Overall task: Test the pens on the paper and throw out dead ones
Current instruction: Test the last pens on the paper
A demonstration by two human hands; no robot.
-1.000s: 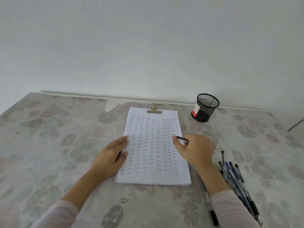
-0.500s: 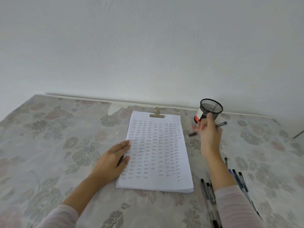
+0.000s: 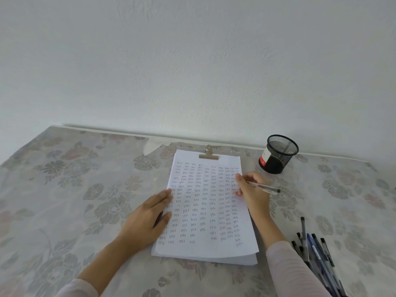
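A stack of white paper (image 3: 205, 249), filled with rows of small written marks, lies on the table under a metal clip (image 3: 208, 155). My left hand (image 3: 147, 219) rests flat on the sheet's left edge. My right hand (image 3: 252, 189) grips a clear pen (image 3: 266, 189) with a black end, its tip at the paper's upper right edge. A pile of several pens (image 3: 315, 251) lies at the right. A black mesh cup (image 3: 278, 154) stands beyond the paper at the right.
The table carries a grey floral cloth (image 3: 75, 189). A white wall (image 3: 192, 61) rises right behind the table's far edge.
My right hand lifted off the paper toward the mesh cup, then came back down to the paper's upper right edge with the pen tip. My left hand stayed put.
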